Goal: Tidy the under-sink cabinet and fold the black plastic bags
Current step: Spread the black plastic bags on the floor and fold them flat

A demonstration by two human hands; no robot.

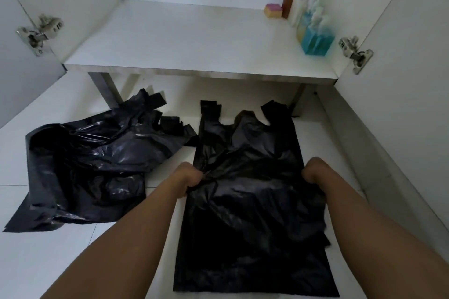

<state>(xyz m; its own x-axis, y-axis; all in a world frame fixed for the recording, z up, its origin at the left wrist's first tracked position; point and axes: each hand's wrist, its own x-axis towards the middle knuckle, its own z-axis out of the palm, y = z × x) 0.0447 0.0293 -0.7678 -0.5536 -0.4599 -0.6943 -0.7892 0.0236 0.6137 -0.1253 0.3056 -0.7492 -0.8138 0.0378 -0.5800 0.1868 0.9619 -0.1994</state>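
On the white floor (43, 262), both hands, left (188, 181) and right (313, 173), grip the flat black plastic bag's (255, 226) side edges, fingers curled; its slippery film could slide askew, spoiling the fold.

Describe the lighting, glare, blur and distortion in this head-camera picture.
Head view: dim, cool light; glare on the crumpled bags; the flat bag gripped by the left hand and right hand is near-featureless black; the bottles look smeared; its wide angle splays the cabinet doors.
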